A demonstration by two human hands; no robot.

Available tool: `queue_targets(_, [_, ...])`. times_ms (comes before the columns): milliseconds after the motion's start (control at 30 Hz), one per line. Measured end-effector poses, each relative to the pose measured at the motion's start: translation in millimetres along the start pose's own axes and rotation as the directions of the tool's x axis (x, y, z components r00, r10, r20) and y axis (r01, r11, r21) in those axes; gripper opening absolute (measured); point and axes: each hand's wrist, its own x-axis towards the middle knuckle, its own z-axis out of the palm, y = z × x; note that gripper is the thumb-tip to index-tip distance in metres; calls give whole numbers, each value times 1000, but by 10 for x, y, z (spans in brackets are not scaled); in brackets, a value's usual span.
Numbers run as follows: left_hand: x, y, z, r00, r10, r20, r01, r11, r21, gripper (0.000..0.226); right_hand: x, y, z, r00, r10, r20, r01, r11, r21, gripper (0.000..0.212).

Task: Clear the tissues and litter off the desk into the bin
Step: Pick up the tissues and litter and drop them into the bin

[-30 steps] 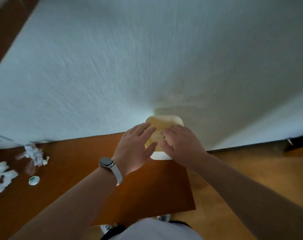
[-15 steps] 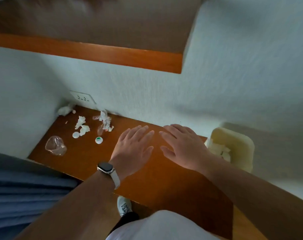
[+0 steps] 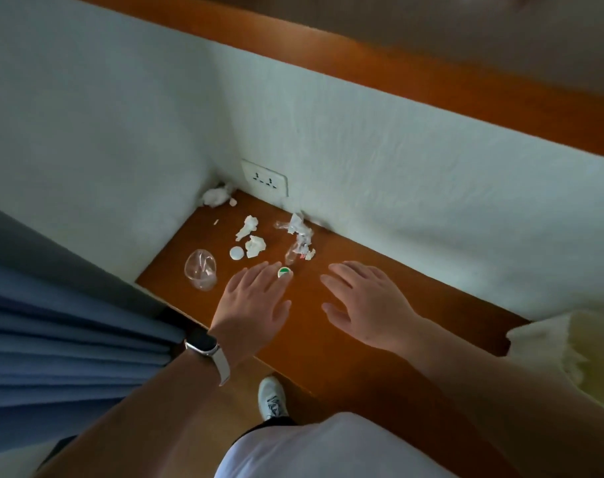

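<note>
Litter lies at the left end of the wooden desk (image 3: 414, 305): a crumpled tissue (image 3: 217, 195) in the corner, two tissue scraps (image 3: 248, 227) (image 3: 255, 246), a white cap (image 3: 236, 253), a clear plastic cup (image 3: 201, 274) on its side, and a heap of clear wrapper and paper (image 3: 298, 236). A white and green cap (image 3: 284, 271) sits at the fingertips of my left hand (image 3: 255, 301), which hovers flat and holds nothing. My right hand (image 3: 366, 301) is spread flat beside it, also holding nothing. The cream bin (image 3: 569, 346) stands past the desk's right end.
A white wall with a socket (image 3: 265, 178) backs the desk, and a wooden shelf (image 3: 431, 74) runs above. A blue curtain (image 3: 62, 339) hangs to the left. My shoe (image 3: 272, 398) shows under the desk's front edge.
The view has swung from the bin on the right to the littered left end of the desk. Both hands left the bin and moved left over the desk, still flat and holding nothing.
</note>
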Motion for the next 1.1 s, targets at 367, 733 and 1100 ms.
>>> queue_targets(367, [-21, -1448, 156, 980, -200, -20, 197, 976, -88, 52, 961, -486, 593, 992, 54, 114, -53, 999, -5, 48])
queue_targets(733, [36, -1859, 578, 972, -235, 19, 232, 943, -240, 59, 1445, -459, 1074, 960, 116, 256, -111, 993, -34, 43])
queue_targets(1100, [58, -1598, 525, 982, -161, -100, 128, 953, -275, 41, 1161, -474, 949, 984, 73, 161, -82, 995, 53, 31])
